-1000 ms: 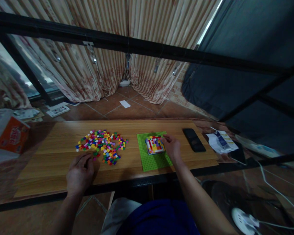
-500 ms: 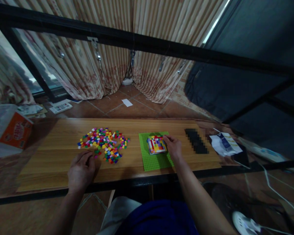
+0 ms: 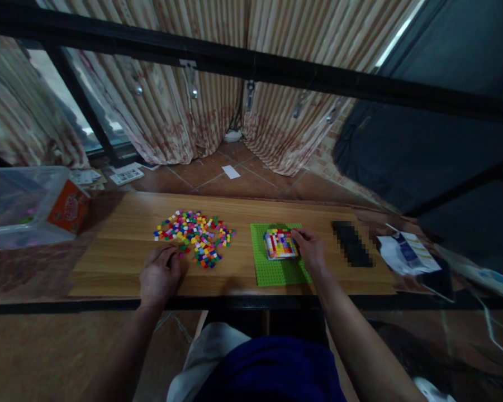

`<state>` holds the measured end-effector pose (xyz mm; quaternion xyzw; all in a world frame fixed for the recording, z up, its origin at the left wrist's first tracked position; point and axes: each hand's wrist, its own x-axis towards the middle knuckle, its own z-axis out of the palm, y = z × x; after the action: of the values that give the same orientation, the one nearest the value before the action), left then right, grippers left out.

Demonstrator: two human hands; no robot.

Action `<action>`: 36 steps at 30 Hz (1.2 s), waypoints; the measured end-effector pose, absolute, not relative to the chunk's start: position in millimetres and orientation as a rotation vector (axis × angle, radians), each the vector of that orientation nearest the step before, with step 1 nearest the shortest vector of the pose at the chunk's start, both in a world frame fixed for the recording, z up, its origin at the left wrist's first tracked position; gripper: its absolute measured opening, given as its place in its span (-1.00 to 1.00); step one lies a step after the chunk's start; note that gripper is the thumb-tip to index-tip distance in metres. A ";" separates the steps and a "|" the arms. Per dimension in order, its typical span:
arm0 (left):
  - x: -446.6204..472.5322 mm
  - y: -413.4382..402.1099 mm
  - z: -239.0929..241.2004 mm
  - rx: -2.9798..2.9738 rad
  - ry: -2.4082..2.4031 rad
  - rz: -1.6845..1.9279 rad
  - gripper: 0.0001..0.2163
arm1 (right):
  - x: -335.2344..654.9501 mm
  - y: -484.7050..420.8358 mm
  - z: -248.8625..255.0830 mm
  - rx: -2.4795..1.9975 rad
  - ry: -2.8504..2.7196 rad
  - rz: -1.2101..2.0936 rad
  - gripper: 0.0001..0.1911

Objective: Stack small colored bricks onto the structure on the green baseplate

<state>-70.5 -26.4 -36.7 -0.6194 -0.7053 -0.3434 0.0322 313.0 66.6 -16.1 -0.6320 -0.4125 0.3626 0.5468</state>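
A small block build [image 3: 281, 244] of many-coloured toy bricks sits on a green baseplate [image 3: 276, 275]. My right hand [image 3: 311, 249] is at the build's upper right corner, thumb and fingertips pinched together; whatever lies between them is too small to make out. To the left, a loose pile of small coloured bricks [image 3: 199, 234] is spread over the wooden table. Beside the pile's lower left edge rests my left hand [image 3: 160, 273], its fingers curled in near a few stray bricks. The inside of that hand is hidden.
The wooden table [image 3: 121, 245] has a dark front edge. A pixelated dark object [image 3: 352, 244] lies right of the baseplate, with white packaging [image 3: 408, 252] farther right. A clear plastic bin [image 3: 29, 206] with an orange label stands at the left. A black metal bar [image 3: 235, 58] crosses above.
The camera view has turned a little to the left, so everything appears shifted right. Both hands keep nearly the same places beside the pile and the build.
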 end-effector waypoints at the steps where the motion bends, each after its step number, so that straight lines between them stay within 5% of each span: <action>1: -69.9 -26.5 -36.8 -1.905 -2.178 -1.070 -0.72 | 313.9 64.7 -14.8 -1.516 -1.019 0.817 -0.56; 6: -68.0 -27.3 -38.7 -1.876 -2.193 -1.114 -0.74 | 289.9 39.7 0.7 -1.545 -1.286 0.403 -0.59; 11: -66.5 -29.5 -36.5 -1.872 -2.231 -1.122 -0.75 | 217.1 3.2 8.9 -1.282 -1.803 0.633 -0.78; 18: -65.4 -30.7 -33.8 -1.880 -2.243 -1.113 -0.75 | 158.1 -2.3 -7.7 -1.363 -2.150 0.634 -0.78; 36: -70.4 -27.3 -33.8 -1.922 -2.175 -1.073 -0.73 | 204.7 -5.5 8.3 -1.376 -1.688 0.757 -0.78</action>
<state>-70.4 -27.3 -33.8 -0.6209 -0.7027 -0.3467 0.0238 204.7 -5.5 8.3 -0.5454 -0.6692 0.3002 0.4058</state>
